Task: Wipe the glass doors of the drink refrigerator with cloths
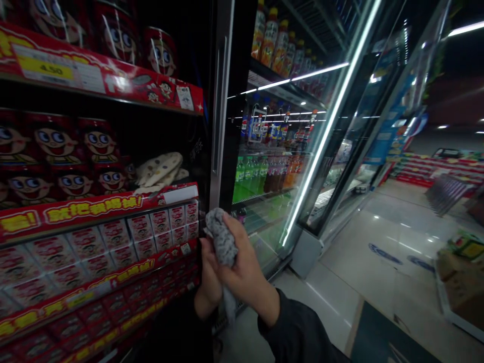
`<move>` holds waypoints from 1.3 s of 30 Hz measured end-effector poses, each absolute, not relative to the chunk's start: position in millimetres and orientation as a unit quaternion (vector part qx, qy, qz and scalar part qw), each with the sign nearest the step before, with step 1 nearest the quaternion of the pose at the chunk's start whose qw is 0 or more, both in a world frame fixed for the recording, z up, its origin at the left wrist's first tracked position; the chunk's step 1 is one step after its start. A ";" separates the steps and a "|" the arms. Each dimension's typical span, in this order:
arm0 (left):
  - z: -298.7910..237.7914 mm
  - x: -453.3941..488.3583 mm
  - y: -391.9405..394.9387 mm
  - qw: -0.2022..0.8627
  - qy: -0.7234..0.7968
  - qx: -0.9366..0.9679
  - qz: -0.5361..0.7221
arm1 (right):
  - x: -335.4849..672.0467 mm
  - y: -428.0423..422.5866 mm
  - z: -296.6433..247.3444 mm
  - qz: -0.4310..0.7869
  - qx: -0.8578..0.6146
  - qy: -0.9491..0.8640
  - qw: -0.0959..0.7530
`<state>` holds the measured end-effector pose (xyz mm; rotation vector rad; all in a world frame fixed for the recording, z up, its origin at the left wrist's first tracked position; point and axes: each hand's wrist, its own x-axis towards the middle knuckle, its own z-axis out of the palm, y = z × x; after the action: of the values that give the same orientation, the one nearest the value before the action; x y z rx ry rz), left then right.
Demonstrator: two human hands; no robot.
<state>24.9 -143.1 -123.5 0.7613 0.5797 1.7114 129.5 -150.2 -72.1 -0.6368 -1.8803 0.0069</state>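
Observation:
A crumpled grey cloth (224, 243) is bunched up between my hands, in front of the fridge's door edge. My right hand (247, 267) grips it from the right, fingers wrapped over it. Against its lower left side presses my left hand (209, 287), closed on the cloth and partly hidden behind the right. A loose tail of cloth hangs below. Just beyond my hands stands the silver door handle (218, 111). A second, cream spotted cloth (161, 169) lies heaped on the middle shelf, beside the red cans (99, 141).
Red shelves on the left hold several boxed drinks (115, 237) and a price tag (45, 68). Behind glass to the right, bottles (280, 43) stand in a lit fridge. Farther right are the shiny floor (336, 282), a dark mat (385, 333) and a low display (459, 282).

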 end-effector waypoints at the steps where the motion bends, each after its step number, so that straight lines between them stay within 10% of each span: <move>1: -109.5 25.7 -141.8 0.563 0.229 0.338 0.718 | 132.5 -142.0 -67.6 -0.026 -0.262 -0.775 0.575; 10: -29.5 1.6 -117.3 0.194 0.256 0.556 0.767 | 169.0 -80.1 14.3 -0.208 -0.273 -0.612 0.713; 20: 2.6 13.4 -17.6 -0.199 0.208 0.627 0.724 | 119.4 1.2 82.2 -0.351 -0.206 -0.666 0.625; 39: -15.4 4.2 2.5 -0.124 0.227 0.626 0.736 | 139.1 16.7 72.6 -0.358 -0.229 -0.672 0.606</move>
<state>4.2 2.5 -15.4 2.1397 0.7753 2.5137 139.1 16.7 72.6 -0.5301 -1.5535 -0.8284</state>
